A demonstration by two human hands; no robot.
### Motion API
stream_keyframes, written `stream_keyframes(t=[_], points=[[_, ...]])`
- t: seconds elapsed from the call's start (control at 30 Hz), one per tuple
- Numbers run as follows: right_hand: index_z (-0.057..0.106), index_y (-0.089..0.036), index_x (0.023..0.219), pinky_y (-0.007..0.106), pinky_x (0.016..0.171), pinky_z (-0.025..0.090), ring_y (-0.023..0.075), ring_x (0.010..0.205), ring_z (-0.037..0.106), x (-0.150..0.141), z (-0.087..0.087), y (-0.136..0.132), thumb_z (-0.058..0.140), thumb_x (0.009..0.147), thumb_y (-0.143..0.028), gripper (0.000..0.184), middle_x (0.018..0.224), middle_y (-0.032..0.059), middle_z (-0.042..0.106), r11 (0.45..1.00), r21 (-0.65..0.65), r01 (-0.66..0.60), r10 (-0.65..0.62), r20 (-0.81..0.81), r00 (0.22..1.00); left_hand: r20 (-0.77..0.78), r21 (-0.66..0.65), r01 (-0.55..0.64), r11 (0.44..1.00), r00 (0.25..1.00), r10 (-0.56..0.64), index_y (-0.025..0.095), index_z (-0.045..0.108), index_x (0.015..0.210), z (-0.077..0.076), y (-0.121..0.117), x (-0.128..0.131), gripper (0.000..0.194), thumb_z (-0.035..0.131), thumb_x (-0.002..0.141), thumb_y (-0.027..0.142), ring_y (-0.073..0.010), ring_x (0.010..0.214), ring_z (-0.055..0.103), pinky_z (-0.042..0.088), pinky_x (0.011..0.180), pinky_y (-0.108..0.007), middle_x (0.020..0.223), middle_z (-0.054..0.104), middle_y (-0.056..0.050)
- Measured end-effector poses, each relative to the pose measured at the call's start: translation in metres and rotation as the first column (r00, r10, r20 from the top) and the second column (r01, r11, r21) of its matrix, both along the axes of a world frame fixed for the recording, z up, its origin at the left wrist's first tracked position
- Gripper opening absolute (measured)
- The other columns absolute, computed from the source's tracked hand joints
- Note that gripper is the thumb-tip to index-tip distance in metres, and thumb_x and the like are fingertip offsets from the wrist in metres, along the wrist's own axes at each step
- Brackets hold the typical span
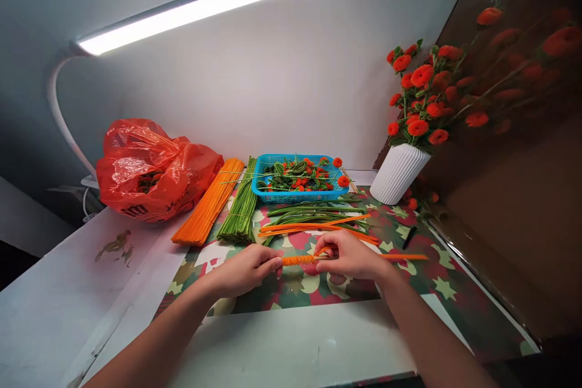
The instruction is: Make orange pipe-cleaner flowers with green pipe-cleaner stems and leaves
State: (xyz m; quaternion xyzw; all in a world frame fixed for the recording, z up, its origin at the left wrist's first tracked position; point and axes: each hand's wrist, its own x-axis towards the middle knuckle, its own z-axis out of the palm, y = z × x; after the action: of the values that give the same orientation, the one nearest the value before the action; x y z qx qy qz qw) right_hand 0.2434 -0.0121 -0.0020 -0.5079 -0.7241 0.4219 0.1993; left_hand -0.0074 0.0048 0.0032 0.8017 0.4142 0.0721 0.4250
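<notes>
An orange pipe cleaner (297,260), wound into a tight coil, stretches between my two hands just above the patterned mat. My left hand (252,268) is closed on the coil's left end, thumb against the fingers. At the coil's right end, my right hand (348,254) pinches the orange strand, and a thin pale core shows near its fingertips. A straight orange length (404,256) sticks out to the right past my right wrist. Loose orange pipe cleaners (291,228) and green pipe cleaners (309,211) lie just beyond my hands.
Behind are an orange bundle (209,203), a green bundle (240,212) and a blue basket (300,196) with flower stems. A red plastic bag (154,173) sits left. A white vase (399,174) of orange flowers stands right, near a brown reflective panel (513,206). A lamp (218,3) hangs overhead.
</notes>
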Motion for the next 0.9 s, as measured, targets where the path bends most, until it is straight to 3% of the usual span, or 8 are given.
stream_keyframes(t=[0.07, 0.17, 0.4, 0.5, 0.57, 0.7, 0.9], points=[[0.06, -0.019, 0.072, 0.021, 0.048, 0.031, 0.0105, 0.054, 0.048, -0.004, -0.002, -0.002, 0.07, 0.073, -0.028, 0.013, 0.063, -0.0029, 0.055, 0.979, 0.201, 0.043, -0.062, 0.085, 0.994, 0.008, 0.001, -0.029, 1.0, 1.0, 0.029, 0.015, 0.059, 0.071, -0.001, 0.0, 0.001, 0.049, 0.036, 0.088, 0.055, -0.0125, 0.054, 0.036, 0.025, 0.049, -0.022, 0.057, 0.04, 0.003], [0.061, -0.019, 0.072, 0.023, 0.056, 0.034, 0.0127, 0.064, 0.052, -0.008, -0.005, -0.003, 0.063, 0.077, -0.015, 0.006, 0.07, -0.0004, 0.06, 0.898, 0.437, 0.052, -0.117, 0.121, 0.986, 0.033, -0.08, -0.089, 0.993, 0.995, 0.092, 0.016, 0.058, 0.072, 0.002, -0.001, 0.001, 0.05, 0.036, 0.086, 0.058, -0.0116, 0.049, 0.035, 0.024, 0.046, -0.022, 0.053, 0.037, 0.004], [0.058, -0.018, 0.075, 0.026, 0.059, 0.036, 0.0155, 0.066, 0.051, -0.006, -0.014, 0.001, 0.053, 0.084, -0.014, 0.011, 0.069, 0.0027, 0.058, 0.736, 0.675, -0.046, -0.06, 0.134, 0.989, 0.113, -0.218, -0.137, 0.966, 0.98, 0.165, 0.015, 0.058, 0.075, 0.007, -0.001, -0.001, 0.054, 0.041, 0.08, 0.067, -0.0096, 0.044, 0.029, 0.021, 0.039, -0.02, 0.05, 0.027, 0.008], [0.056, -0.018, 0.074, 0.026, 0.058, 0.035, 0.016, 0.065, 0.05, -0.007, -0.016, 0.001, 0.049, 0.087, -0.015, 0.015, 0.067, 0.0032, 0.056, 0.697, 0.715, -0.056, -0.058, 0.133, 0.989, 0.127, -0.241, -0.131, 0.962, 0.978, 0.165, 0.015, 0.059, 0.077, 0.007, -0.001, -0.001, 0.056, 0.041, 0.079, 0.068, -0.009, 0.044, 0.026, 0.019, 0.038, -0.02, 0.05, 0.025, 0.008], [0.055, -0.018, 0.074, 0.026, 0.059, 0.036, 0.0163, 0.067, 0.05, -0.008, -0.016, 0.001, 0.049, 0.087, -0.016, 0.015, 0.068, 0.0036, 0.057, 0.701, 0.711, -0.056, -0.056, 0.134, 0.989, 0.131, -0.253, -0.137, 0.958, 0.976, 0.174, 0.015, 0.058, 0.077, 0.007, -0.001, -0.001, 0.056, 0.041, 0.079, 0.069, -0.0087, 0.043, 0.025, 0.019, 0.038, -0.019, 0.05, 0.024, 0.009], [0.055, -0.019, 0.076, 0.027, 0.061, 0.038, 0.0165, 0.069, 0.053, -0.009, -0.014, 0.0, 0.059, 0.083, -0.02, 0.008, 0.073, 0.0027, 0.058, 0.765, 0.643, -0.025, -0.063, 0.113, 0.992, 0.16, -0.259, -0.147, 0.955, 0.968, 0.193, 0.015, 0.057, 0.075, 0.003, 0.001, -0.002, 0.056, 0.041, 0.08, 0.068, -0.0082, 0.042, 0.021, 0.02, 0.037, -0.019, 0.05, 0.022, 0.009], [0.055, -0.018, 0.071, 0.026, 0.06, 0.037, 0.0148, 0.066, 0.052, -0.01, -0.012, 0.0, 0.065, 0.08, -0.022, 0.014, 0.071, 0.0011, 0.058, 0.846, 0.531, 0.054, -0.065, 0.003, 0.998, 0.158, -0.235, -0.141, 0.962, 0.971, 0.181, 0.016, 0.057, 0.074, -0.002, 0.001, -0.001, 0.054, 0.041, 0.081, 0.067, -0.0088, 0.042, 0.024, 0.018, 0.038, -0.02, 0.048, 0.024, 0.009]])
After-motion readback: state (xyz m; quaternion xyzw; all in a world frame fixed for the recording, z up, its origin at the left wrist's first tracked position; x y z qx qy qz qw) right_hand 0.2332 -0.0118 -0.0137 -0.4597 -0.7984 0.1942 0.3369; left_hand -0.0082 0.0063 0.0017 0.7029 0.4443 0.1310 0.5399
